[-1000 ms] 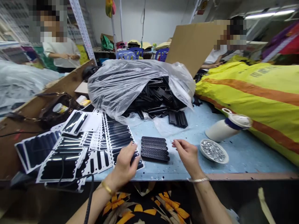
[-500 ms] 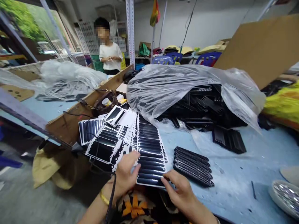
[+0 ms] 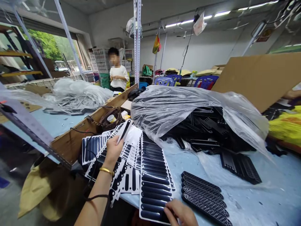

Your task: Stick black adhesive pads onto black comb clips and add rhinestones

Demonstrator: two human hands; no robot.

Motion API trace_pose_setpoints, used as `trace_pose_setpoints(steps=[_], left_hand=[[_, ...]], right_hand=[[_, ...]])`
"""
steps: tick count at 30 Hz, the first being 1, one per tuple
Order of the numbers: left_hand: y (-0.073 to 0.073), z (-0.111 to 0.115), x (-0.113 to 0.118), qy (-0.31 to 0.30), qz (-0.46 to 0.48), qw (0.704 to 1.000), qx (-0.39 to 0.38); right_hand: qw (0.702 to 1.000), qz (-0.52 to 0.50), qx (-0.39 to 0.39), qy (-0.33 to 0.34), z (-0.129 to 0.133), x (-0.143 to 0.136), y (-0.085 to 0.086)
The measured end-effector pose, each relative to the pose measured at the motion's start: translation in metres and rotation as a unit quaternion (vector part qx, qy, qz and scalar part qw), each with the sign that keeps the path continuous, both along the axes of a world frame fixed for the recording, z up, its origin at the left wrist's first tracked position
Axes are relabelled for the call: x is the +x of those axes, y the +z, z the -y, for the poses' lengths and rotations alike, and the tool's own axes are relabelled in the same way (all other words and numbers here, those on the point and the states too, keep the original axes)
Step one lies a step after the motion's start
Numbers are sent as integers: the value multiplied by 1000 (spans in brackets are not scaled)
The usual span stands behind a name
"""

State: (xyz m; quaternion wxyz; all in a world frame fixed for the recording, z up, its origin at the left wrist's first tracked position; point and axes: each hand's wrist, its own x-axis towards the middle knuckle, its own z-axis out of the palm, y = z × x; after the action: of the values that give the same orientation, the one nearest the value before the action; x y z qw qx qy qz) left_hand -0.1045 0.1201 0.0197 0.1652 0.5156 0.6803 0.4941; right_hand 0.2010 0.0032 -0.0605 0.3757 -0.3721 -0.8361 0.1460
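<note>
My left hand [image 3: 114,150] is raised over the pile, its fingers closed on a white backing sheet [image 3: 128,123] that bears a black strip. At the near edge, my right hand [image 3: 181,213] pinches the lower right side of a long sheet of black strip stickers [image 3: 155,188]. Further overlapping sticker sheets [image 3: 94,146] lie fanned out beneath and to the left of my left hand. To the right of the long sheet, a row of black perforated strips [image 3: 203,196] rests side by side on the table.
A clear plastic bag [image 3: 169,103] full of black plastic parts [image 3: 207,125] lies behind the sheets. More black parts [image 3: 241,166] rest at its right. A wooden board [image 3: 77,138] edges the table [image 3: 249,201] on the left. A person [image 3: 118,75] stands beyond; a cardboard panel [image 3: 256,78] leans at right.
My left hand has gone from beside the long sheet up to the pile and now grips a white sheet there. My right hand stays at the long sheet's edge. The view has tilted upward.
</note>
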Motion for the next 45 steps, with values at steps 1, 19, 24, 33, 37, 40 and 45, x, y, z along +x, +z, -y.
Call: trace_pose_setpoints(steps=[1, 19, 24, 33, 37, 40, 45], left_hand=[[3, 11, 10, -46, 104, 993, 20], [-55, 96, 97, -238, 4, 969, 70], [-79, 114, 94, -284, -98, 953, 31], [-73, 110, 111, -179, 63, 977, -102], [-68, 103, 115, -164, 227, 954, -105], [-55, 104, 112, -149, 369, 910, -112], [-35, 108, 101, -139, 491, 854, -101]], right_hand=[[1000, -17, 10, -14, -4, 0, 10], [954, -172, -202, -143, -62, -10, 42], [911, -259, -283, -151, -42, 1, 17], [984, -103, -74, -122, -28, -1, 33], [994, -56, -35, -91, 0, -7, 27], [994, -52, -22, -90, 20, -11, 22], [992, -86, 7, -89, 32, -14, 18]])
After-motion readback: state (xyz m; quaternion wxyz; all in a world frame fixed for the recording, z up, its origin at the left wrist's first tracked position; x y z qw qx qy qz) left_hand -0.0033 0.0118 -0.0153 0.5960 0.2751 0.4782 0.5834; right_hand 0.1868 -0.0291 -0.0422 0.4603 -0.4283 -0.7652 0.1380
